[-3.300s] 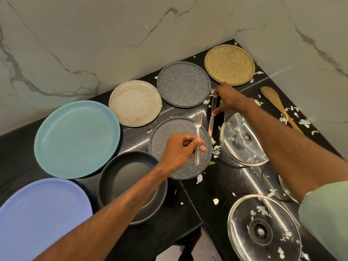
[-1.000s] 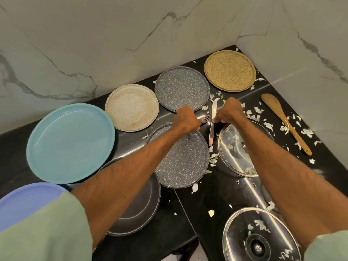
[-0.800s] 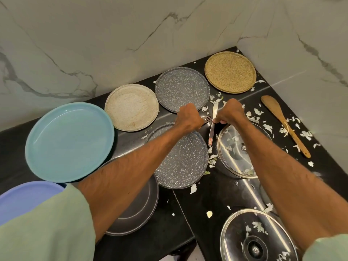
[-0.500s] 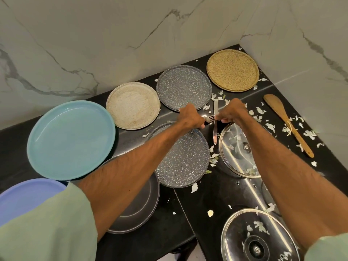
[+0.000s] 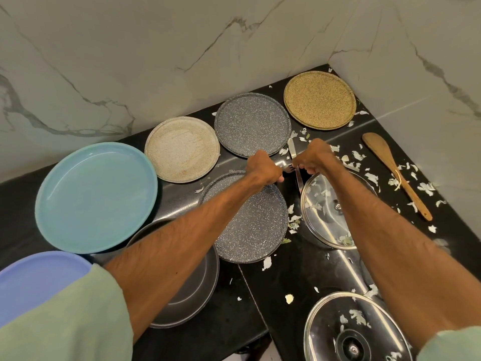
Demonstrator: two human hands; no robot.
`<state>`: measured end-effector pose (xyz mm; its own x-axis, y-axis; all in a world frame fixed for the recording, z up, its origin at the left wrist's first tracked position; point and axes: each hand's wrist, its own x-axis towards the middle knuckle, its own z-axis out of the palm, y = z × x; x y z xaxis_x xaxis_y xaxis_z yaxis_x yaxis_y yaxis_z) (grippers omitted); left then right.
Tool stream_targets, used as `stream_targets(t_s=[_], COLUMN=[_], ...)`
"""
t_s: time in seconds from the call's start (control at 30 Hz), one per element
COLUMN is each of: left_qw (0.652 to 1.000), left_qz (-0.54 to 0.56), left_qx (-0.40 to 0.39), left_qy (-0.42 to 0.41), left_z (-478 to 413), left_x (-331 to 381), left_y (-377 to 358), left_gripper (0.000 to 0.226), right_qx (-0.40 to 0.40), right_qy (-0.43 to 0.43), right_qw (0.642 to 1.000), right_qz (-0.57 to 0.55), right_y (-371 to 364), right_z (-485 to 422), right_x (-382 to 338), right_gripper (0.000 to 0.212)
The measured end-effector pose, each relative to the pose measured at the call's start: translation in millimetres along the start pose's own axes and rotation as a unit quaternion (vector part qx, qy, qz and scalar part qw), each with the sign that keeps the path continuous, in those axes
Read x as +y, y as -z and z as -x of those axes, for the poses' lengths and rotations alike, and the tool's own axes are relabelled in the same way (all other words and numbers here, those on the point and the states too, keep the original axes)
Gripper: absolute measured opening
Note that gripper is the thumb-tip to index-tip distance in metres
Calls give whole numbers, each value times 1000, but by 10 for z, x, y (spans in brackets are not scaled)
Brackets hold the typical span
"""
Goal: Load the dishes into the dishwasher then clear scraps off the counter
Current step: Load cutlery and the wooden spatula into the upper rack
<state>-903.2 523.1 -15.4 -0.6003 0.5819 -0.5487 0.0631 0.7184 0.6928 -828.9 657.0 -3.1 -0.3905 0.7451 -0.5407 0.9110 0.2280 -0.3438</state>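
Reached forward since earlier, left hand (image 5: 264,169) grips fork (image 5: 287,168) beside right hand (image 5: 313,157) gripping knife (image 5: 292,151).

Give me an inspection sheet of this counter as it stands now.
Surface: black counter, littered with pale scraps, mostly on the right.
Job's things: teal plate, lilac plate, beige plate, far grey plate, near grey plate, mustard plate, dark pan, far lid, near lid, all out on the counter.
Clutter: wooden spatula among the scraps.
Grippers: left hand grips fork; right hand grips knife.
Cables: nothing seen.
Surroundings: marble walls meet in a corner.
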Motion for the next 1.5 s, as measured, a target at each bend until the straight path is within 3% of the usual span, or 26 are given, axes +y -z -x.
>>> stream_targets(t_s=[0.23,0.43,0.63,0.83,0.9,0.97,1.17,1.3,1.43,1.5], left_qw=[1000,999,998,993,988,982,972,968,980,977], left_qz=[13,17,62,112,141,179,221,230,144,105], left_qx=[-4,-8,-5,26,37,27,-44,-71,-87,-146], left_qy=[-24,-28,-31,-36,-50,-58,-64,-73,-103,-110], left_z=[33,72,121,227,335,479,1154,1704,2162,2386], left_x=[-35,-30,-51,15,-6,-89,-459,-594,-819,-934], left_y=[43,64,120,287,387,494,677,655,411,271], left_gripper=[17,20,16,16,13,13,18,19,20,21], right_qx=[-53,6,-45,-22,8,39,52,87,181,148], right_qy=[-15,7,-15,-2,33,69,60,43,-3,-35], right_qw=[998,1000,983,956,945,939,882,874,896,864], right_qz=[1,-30,-175,-294,-325,-334,-464,-476,-406,-480], right_y=[7,-125,-124,47,143,215,140,-82,-440,-613], right_z=[-58,-45,76,206,344,542,1435,2291,3187,3644], right_x=[-16,-19,-19,-75,-94,-70,225,500,959,1250], right_gripper=[19,16,18,45,36,13,21,20,21,21])
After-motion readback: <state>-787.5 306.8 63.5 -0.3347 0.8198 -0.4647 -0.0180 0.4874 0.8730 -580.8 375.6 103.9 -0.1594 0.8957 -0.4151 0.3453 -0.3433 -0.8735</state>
